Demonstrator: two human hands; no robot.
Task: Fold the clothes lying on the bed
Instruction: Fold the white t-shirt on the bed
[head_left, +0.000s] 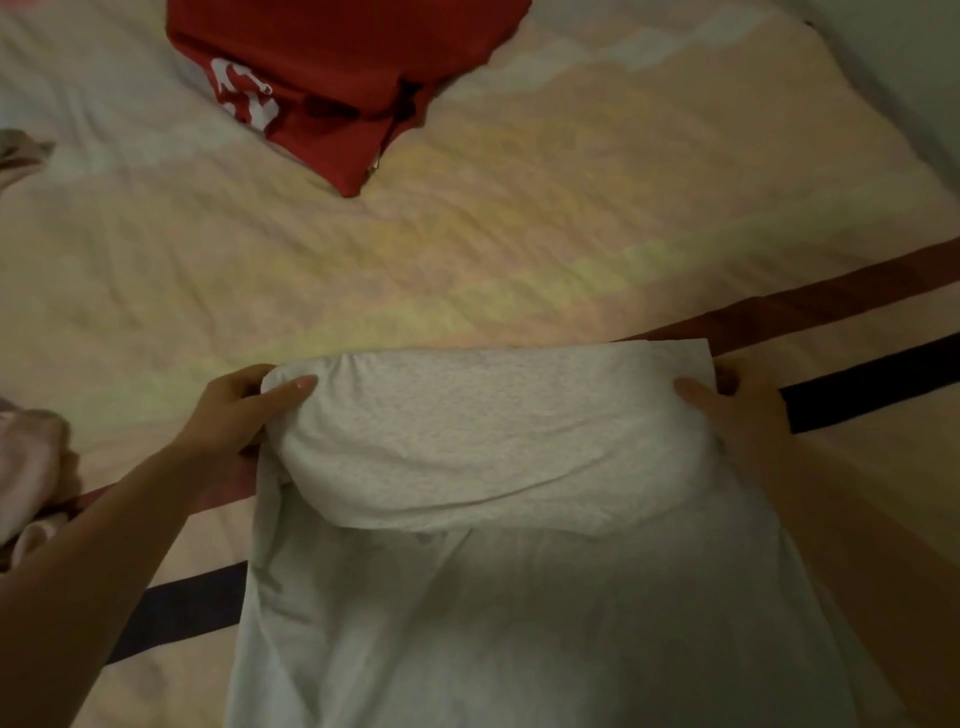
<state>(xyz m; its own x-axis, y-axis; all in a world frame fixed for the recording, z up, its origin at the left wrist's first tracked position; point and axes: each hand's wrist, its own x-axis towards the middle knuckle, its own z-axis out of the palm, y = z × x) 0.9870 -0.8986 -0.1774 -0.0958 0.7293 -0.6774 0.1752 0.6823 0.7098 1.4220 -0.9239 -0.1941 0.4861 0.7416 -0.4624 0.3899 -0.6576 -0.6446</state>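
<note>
Pastel wavy-striped bedsheet, wrinkled, crossed low down by a dark red band and a black band; pale wall strip at upper right. Bunched pinkish clothes at the left edge. Left hand pinching the light grey garment at its folded-over top corner, thumb on top. Garment smooth, hanging toward the camera at the near bed edge. Folded red garment far back, open sheet between. Right hand gripping the opposite corner.

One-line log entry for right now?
fold grey garment | left hand, right hand grip far edge | red garment folded
</note>
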